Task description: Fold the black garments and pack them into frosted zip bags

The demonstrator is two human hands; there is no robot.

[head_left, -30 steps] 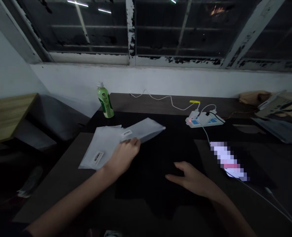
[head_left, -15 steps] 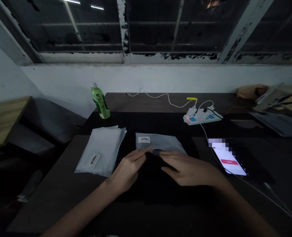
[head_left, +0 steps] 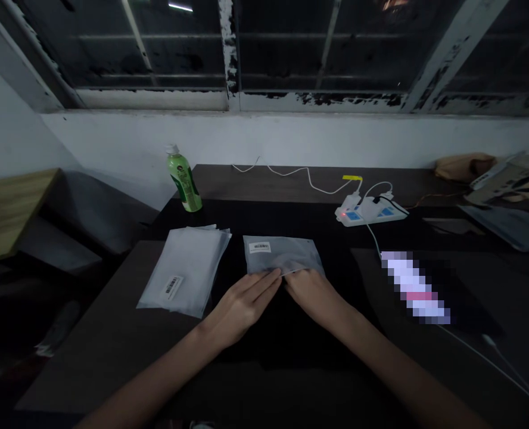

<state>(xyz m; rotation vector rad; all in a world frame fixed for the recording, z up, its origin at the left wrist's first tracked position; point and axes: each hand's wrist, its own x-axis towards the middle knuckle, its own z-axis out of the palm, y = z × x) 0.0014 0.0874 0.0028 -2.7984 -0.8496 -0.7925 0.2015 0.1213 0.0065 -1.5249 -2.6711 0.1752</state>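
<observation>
Dim room, peeling-framed window (head_left: 229,53)
</observation>
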